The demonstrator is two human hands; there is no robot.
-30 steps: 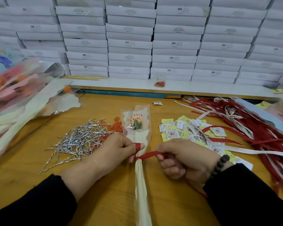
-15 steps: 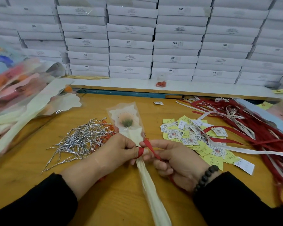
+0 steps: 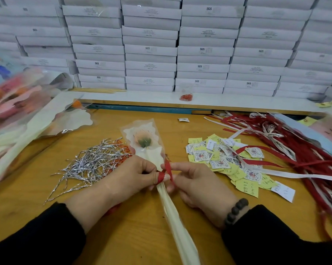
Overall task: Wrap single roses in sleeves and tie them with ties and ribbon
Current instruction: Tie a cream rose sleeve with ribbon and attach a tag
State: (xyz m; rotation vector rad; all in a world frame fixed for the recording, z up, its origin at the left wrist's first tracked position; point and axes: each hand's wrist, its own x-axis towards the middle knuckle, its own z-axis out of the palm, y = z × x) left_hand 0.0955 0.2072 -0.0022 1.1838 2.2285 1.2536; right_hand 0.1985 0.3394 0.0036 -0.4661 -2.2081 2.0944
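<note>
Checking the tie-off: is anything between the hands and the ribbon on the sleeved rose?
Nothing visible. The left hand and right hand already hold the red ribbon at the sleeve neck.

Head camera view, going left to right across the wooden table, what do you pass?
Wrapped flowers → silver twist ties → left hand → sleeved rose → right hand → paper tags → red ribbons.

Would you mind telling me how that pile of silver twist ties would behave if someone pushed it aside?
The silver twist ties are thin, kinked strands lying loosely, so they probably weigh little and would scatter rather than slide together. Tangled ones would likely drag neighbours along. Nothing round shows, so rolling seems unlikely.
</note>
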